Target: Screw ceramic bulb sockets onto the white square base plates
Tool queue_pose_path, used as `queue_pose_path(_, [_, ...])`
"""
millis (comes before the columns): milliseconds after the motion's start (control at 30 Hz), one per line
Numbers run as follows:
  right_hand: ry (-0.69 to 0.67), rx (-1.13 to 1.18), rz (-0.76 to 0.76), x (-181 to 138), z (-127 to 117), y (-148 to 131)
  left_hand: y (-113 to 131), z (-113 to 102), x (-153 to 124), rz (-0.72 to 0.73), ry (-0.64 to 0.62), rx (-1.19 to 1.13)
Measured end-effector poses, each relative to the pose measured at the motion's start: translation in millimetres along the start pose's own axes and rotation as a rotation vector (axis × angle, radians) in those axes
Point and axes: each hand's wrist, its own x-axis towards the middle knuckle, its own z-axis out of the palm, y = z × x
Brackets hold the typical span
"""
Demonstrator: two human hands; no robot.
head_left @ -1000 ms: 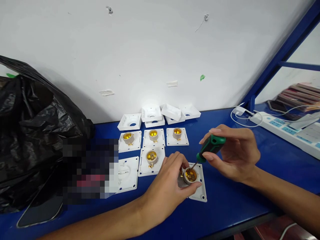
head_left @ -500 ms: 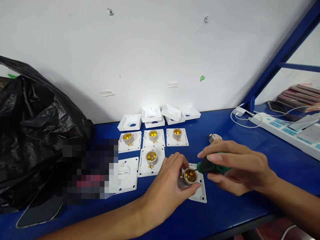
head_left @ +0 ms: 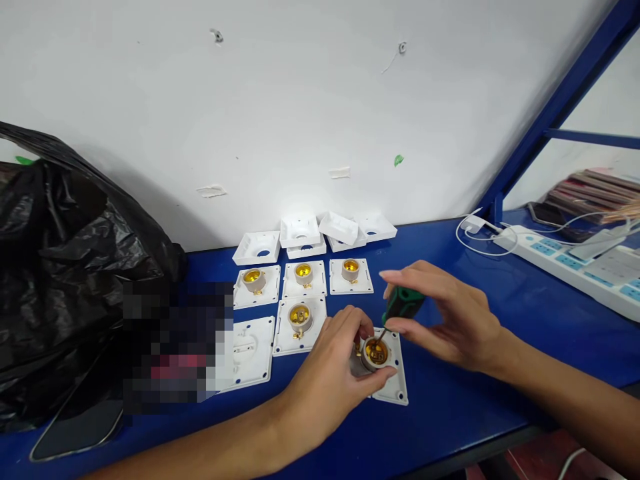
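My left hand (head_left: 340, 360) is closed around a round lamp socket (head_left: 376, 353) with a brass-coloured inside, thumb on the near side and fingers on the far side. The socket sits on a white square base plate (head_left: 397, 380). Between the thumb and fingers of my right hand (head_left: 445, 313) is a green and black screwdriver (head_left: 403, 303), tilted, its shaft reaching down into the socket. Where exactly the tip rests is too small to tell. To the left, several similar plates carry sockets, such as the nearest socket (head_left: 301, 319). Another plate (head_left: 254, 353) has no socket on it.
White square covers (head_left: 300, 230) are piled against the wall. A black plastic bag (head_left: 75, 227) bulks at the left, beside a dark flat device (head_left: 75, 430) and a blurred-out patch. On the right lie a white power strip (head_left: 575, 260), cables and stacked items (head_left: 590, 193) behind a blue frame.
My right hand has tipped the screwdriver from nearly level to steep, its shaft now pointing down into the socket. My left hand keeps its hold. The view has shifted slightly.
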Motion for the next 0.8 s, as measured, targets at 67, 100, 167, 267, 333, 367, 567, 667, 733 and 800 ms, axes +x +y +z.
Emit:
queue_pose_path(67, [-0.006, 0.020, -0.025, -0.4, -0.5, -0.9, 1.1, -0.9, 0.4, -0.010, -0.007, -0.002])
queue_pose_path(100, [0.004, 0.010, -0.037, -0.2, -1.1, -1.0, 1.6, -1.1, 0.3, -0.014, -0.008, -0.002])
queue_pose_path(167, [0.040, -0.024, -0.058, 1.1, -2.8, -0.6, 2.1, -1.3, -0.1, -0.019, -0.010, -0.001])
queue_pose_path(267, [0.100, -0.065, -0.074, 4.0, -5.0, 0.6, 2.1, -1.0, -1.1, -0.029, -0.016, -0.001])
queue_pose_path(333, [0.120, -0.083, -0.075, 4.9, -5.5, 0.9, 1.8, -0.7, -1.4, -0.036, -0.021, -0.005])
queue_pose_path(367, [0.123, -0.090, -0.072, 4.9, -5.4, 0.9, 1.7, -0.7, -1.5, -0.035, -0.022, -0.006])
queue_pose_path(567, [0.109, -0.073, -0.064, 1.3, -3.0, 0.3, 1.4, -0.9, -1.7, -0.029, -0.023, -0.006])
queue_pose_path(667, [0.096, -0.045, -0.065, 0.2, -1.8, 1.5, 1.7, -1.0, -1.2, -0.030, -0.019, -0.011])
queue_pose_path(733, [0.088, -0.032, -0.065, -0.2, -1.0, 2.7, 1.5, -1.0, -1.0, -0.029, -0.016, -0.009])
queue_pose_path(800, [0.084, -0.025, -0.061, -0.6, -0.5, 4.0, 1.1, -0.9, -1.3, -0.024, -0.014, -0.004])
